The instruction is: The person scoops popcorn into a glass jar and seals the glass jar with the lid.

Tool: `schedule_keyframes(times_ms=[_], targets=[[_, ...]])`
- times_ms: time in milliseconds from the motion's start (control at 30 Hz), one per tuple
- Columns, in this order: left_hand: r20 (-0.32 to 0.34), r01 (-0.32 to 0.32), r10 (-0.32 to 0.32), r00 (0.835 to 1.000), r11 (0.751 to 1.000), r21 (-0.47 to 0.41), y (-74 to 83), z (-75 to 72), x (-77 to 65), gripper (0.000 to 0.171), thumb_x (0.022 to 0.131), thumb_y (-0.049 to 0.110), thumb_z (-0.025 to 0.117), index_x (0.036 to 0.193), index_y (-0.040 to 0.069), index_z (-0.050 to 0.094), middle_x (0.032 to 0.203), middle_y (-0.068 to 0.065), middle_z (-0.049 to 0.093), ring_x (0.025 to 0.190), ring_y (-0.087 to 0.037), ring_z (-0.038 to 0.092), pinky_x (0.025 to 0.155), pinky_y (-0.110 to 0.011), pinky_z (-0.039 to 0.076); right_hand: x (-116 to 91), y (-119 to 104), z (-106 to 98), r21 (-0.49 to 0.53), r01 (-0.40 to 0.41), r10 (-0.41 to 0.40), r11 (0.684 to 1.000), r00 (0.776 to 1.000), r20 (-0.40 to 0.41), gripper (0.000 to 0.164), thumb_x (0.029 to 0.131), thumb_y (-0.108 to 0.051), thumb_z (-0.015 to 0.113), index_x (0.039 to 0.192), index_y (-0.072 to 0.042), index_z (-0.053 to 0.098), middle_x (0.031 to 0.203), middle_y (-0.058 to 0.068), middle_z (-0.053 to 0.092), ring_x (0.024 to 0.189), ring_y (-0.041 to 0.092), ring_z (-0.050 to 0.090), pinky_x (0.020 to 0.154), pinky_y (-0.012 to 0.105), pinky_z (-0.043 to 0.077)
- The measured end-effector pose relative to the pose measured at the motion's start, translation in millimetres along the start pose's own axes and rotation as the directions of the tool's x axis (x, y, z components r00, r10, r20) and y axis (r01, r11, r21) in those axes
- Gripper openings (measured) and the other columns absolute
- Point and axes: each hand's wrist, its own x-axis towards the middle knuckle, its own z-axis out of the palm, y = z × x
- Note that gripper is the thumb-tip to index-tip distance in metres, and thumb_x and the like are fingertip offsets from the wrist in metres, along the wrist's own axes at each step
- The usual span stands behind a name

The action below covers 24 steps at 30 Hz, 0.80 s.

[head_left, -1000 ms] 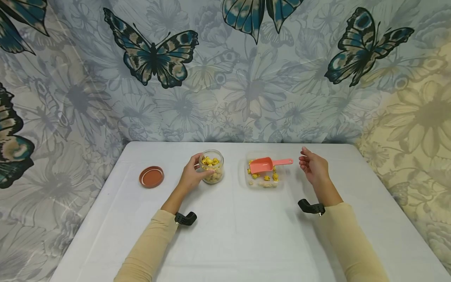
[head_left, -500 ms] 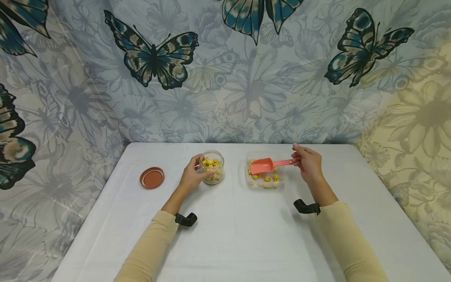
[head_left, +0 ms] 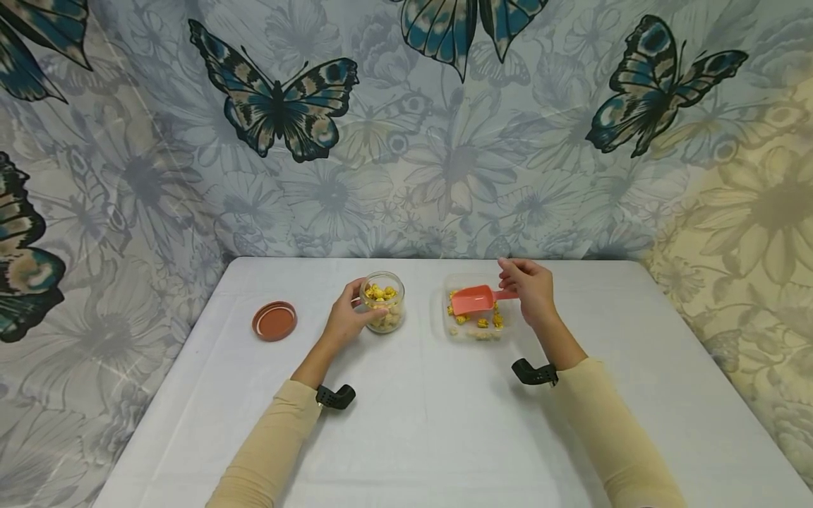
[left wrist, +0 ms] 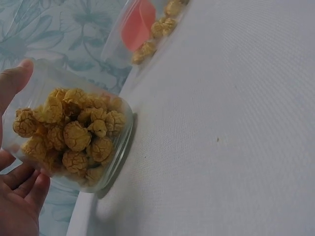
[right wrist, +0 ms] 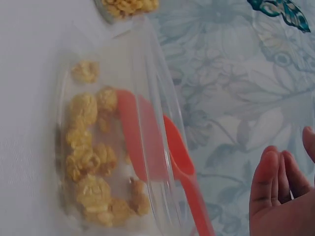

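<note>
My left hand [head_left: 348,315] grips a glass jar [left wrist: 74,142] of yellow popcorn, thumb on the near side and fingers around the far side. The jar stands upright on the table with its mouth uncovered. To its right sits a clear plastic container [head_left: 449,337] with some popcorn [right wrist: 88,157] in it. A coral-pink scoop [head_left: 471,300] lies across this container, its handle sticking out to the right over the rim. My right hand [head_left: 533,291] hovers by that handle with loosely bent fingers. In the right wrist view, a gap shows between the fingertips and the handle.
A brown round lid [head_left: 274,321] lies on the table left of the jar. A white cloth covers the table [head_left: 419,423]. Behind it hangs a backdrop [head_left: 457,162] printed with butterflies and flowers. Each wrist wears a black camera mount.
My right hand has moved left, from beyond the end of the scoop's handle to beside and over it. My left hand keeps its hold on the jar; the scoop has stayed in place.
</note>
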Motion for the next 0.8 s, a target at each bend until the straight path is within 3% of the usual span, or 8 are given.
schedule_keyframes(times_ms=[300, 633, 800], targets=[[0.007, 0.017, -0.017, 1.0, 1.0, -0.009, 1.6, -1.7, -0.8, 0.084, 0.08, 0.029, 0.081, 0.148, 0.009, 0.035, 0.145, -0.013, 0.046, 0.136, -0.029, 0.043, 0.116, -0.044, 0.035, 0.4, 4.6, 26.1, -0.073, 0.034, -0.028, 0.997, 0.996, 0.088, 0.021, 0.09, -0.035, 0.07, 0.097, -0.016, 0.065, 0.078, -0.01, 0.064, 0.068, 0.007, 0.063, 0.072, 0.026, 0.058], [0.012, -0.017, 0.017, 1.0, 1.0, 0.016, 2.6, -2.7, -0.1, 0.083, 0.08, 0.028, 0.081, 0.147, 0.008, 0.036, 0.143, -0.013, 0.048, 0.135, -0.028, 0.044, 0.116, -0.043, 0.035, -4.3, 7.1, 46.8, -0.091, 0.054, -0.034, 0.994, 0.976, 0.214, 0.04, 0.091, -0.029, 0.069, 0.119, -0.001, 0.063, 0.09, -0.015, 0.066, 0.084, 0.006, 0.062, 0.088, 0.034, 0.056], [0.01, -0.016, 0.015, 1.0, 0.999, 0.035, 0.8, -3.2, 0.0, 0.083, 0.08, 0.031, 0.081, 0.147, 0.01, 0.037, 0.142, -0.012, 0.048, 0.134, -0.028, 0.045, 0.115, -0.043, 0.037, -5.9, 10.9, 58.9, -0.082, 0.081, -0.053, 0.993, 0.954, 0.296, 0.046, 0.092, -0.025, 0.068, 0.127, 0.004, 0.057, 0.096, -0.011, 0.064, 0.09, 0.004, 0.062, 0.09, 0.035, 0.055]])
